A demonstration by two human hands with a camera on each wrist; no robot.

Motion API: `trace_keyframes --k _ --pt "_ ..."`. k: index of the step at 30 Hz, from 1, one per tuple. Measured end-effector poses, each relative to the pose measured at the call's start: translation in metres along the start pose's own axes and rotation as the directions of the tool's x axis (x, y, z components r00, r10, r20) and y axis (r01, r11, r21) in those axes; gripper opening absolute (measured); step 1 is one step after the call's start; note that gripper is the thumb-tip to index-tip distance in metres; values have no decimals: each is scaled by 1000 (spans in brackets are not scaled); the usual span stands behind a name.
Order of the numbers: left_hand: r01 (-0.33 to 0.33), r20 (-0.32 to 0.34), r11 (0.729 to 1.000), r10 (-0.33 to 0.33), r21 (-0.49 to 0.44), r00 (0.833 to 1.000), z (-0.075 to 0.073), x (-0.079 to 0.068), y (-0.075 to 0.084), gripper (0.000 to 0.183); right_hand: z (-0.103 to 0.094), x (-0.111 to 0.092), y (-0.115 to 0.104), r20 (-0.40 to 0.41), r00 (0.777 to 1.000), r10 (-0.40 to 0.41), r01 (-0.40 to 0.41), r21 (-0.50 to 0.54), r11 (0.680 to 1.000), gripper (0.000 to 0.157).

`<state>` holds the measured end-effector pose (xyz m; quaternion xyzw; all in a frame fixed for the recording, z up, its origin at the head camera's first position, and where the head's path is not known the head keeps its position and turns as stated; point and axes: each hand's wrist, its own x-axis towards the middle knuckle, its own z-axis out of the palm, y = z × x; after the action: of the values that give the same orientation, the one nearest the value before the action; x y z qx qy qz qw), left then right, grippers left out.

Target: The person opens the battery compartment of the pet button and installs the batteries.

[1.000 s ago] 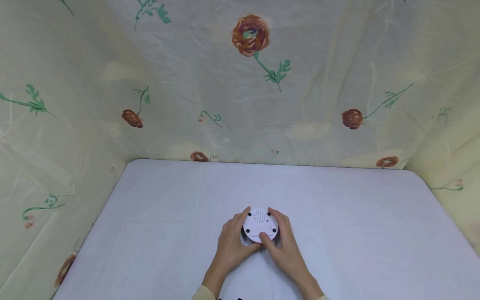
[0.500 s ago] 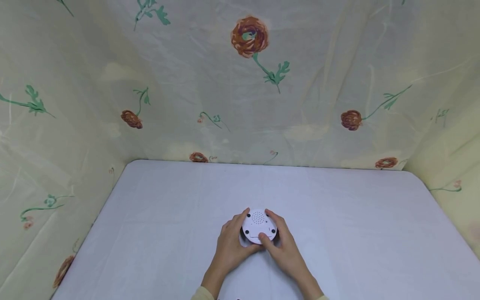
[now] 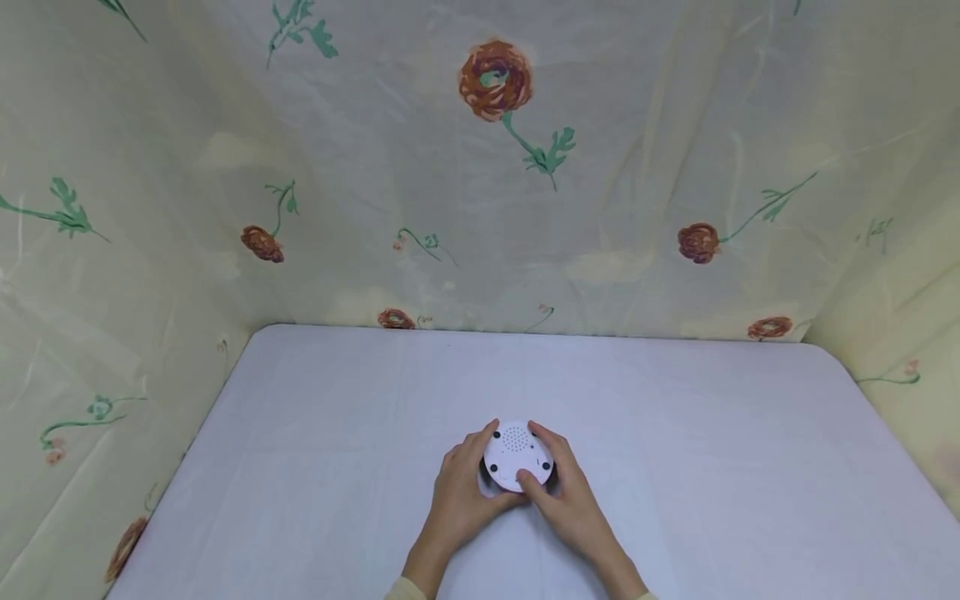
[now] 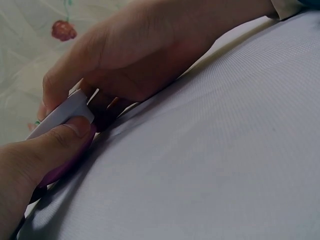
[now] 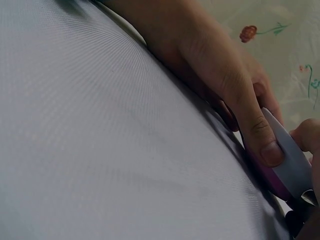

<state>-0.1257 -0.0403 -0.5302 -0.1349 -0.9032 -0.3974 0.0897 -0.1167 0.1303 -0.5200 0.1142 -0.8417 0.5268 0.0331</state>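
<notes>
A round white device, purple along its side, lies between both hands near the middle of the table, its white face up. That face has a cluster of small speaker holes and several dark round feet. The left hand grips it from the left, fingers around the side and thumb against the near rim. From the right, the right hand holds the side with its fingers. Its thumb presses on the near part of the white face. The device's underside is hidden.
The hands work over a white cloth-covered table with rounded far corners. Pale curtains printed with flowers hang behind and at both sides. Light sleeve cuffs show at the bottom edge.
The whole head view shifts slightly. The right thumb stays on the white face, and the straight cover line beside it, visible earlier, no longer shows clearly. Both hands keep their hold.
</notes>
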Motion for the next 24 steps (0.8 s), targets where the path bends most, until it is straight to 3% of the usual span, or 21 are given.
trace_keyframes --k 12,18,24 --pt "16 -2 1000 -16 -6 1000 1 -2 -1 99 -5 0 -3 35 998 48 -48 -4 999 65" --pt "44 -5 998 -45 -48 999 -1 -2 1 99 -12 1 5 15 991 -132 131 66 989 61" --pt "123 -14 976 -127 -182 992 -3 -2 3 98 -17 2 11 -85 967 -242 244 19 970 55"
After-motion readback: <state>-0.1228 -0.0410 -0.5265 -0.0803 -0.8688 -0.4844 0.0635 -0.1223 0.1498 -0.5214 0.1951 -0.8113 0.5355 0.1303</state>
